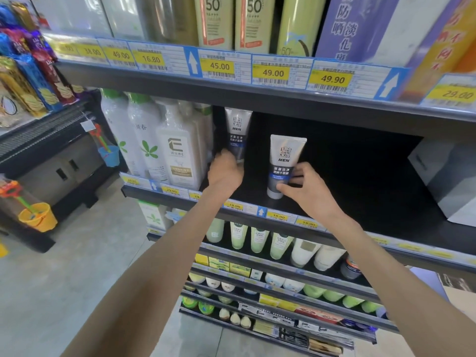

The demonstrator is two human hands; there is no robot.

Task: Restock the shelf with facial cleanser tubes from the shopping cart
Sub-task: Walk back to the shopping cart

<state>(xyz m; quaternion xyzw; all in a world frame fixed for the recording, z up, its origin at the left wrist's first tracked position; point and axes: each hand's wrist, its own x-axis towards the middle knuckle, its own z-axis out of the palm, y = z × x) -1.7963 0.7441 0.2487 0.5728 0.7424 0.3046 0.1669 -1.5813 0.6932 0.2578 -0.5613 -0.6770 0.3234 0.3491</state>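
Note:
Two silver and blue "MEN" facial cleanser tubes stand cap-down on the dark middle shelf (334, 202). My left hand (225, 171) grips the lower part of the far tube (237, 130), which sits deep in the shelf beside the white bottles. My right hand (306, 189) pinches the near tube (284, 163) at its lower end, thumb in front and fingers behind, close to the shelf's front edge. The shopping cart is out of view.
Tall white lotion bottles (177, 148) crowd the shelf's left part. A grey-white box (448, 179) stands at the right end, with dark bare shelf between it and the tubes. Price tags line the front edge. Lower shelves hold green and white tubes; toy buckets hang at left.

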